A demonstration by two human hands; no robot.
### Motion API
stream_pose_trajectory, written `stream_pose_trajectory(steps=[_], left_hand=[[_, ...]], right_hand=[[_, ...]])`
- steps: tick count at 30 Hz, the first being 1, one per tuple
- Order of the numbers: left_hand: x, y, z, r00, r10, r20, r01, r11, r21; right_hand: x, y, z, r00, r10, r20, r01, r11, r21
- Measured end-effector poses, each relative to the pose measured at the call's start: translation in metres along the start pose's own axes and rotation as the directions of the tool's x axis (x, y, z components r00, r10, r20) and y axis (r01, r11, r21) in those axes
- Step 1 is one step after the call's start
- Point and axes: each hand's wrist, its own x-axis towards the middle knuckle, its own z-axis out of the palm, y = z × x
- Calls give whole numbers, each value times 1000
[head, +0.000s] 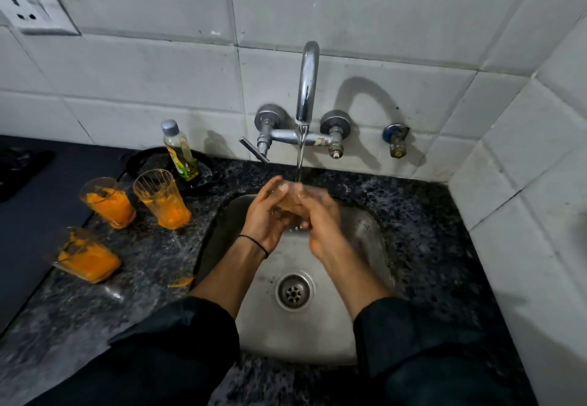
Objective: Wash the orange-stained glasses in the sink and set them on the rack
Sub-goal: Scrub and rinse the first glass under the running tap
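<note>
The left hand (265,215) and right hand (319,221) are curled round a glass (285,204), held between them under the tap (306,88); the label on the bottle (179,151) cannot be read.

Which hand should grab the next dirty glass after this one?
Probably left: the stained glasses sit on the counter left of the sink, nearer the left hand; the right hand would cross over.

A home kitchen: a steel sink (317,335) sits in a speckled stone counter (422,221). A tap (307,82) runs above the sink on white wall tiles (143,69), and a soap bottle (181,151) and a socket (28,8) are to the sink's left.
</note>
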Motion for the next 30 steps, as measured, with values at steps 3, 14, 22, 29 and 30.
stream_pose_trajectory(steps=[3,14,22,29,30], left_hand=[[6,12,8,995,34,-95,-17,984,176],[1,15,8,933,-342,-110,338,940,-54],[2,-17,-1,927,-334,-171,328,943,-58],[-2,-16,-4,984,-178,-5,176,973,-148],[-3,-13,-3,987,-163,-3,162,980,-117]], right_hand=[[-14,17,8,988,41,148,-66,983,172],[9,-15,-22,731,-86,677,681,39,-731],[26,-39,-24,711,82,699,695,71,-715],[21,-31,-11,894,-133,428,426,546,-721],[19,-26,-10,908,-152,391,391,644,-658]])
